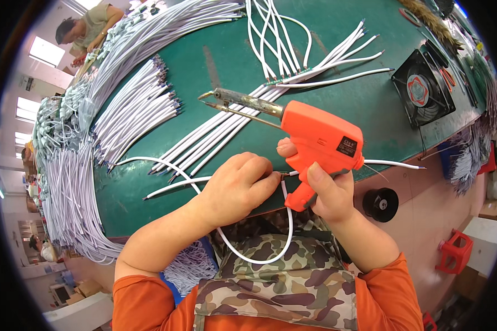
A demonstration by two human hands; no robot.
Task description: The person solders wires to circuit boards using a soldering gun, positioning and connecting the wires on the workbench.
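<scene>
My right hand (338,197) is wrapped round the grip of an orange soldering gun (326,135). Its metal barrel and bent tip point to the left, above the table. My left hand (234,185) is closed, thumb against fingers, at the table's near edge. It pinches a white cable (254,261) whose loop hangs down over my camouflage apron. Beside the left fingertips a small dark joint (284,176) shows where white wires meet; the soldering gun partly hides the wire running right. Just beyond the hands lie several white cables (226,132) with narrow green circuit boards (290,77).
Bundled white cables (138,105) cover the left of the green table (204,71). A black fan (423,88) stands at the right. Past the near edge are a solder reel (380,204) and a red stool (454,251). Another person (91,30) works at the far left.
</scene>
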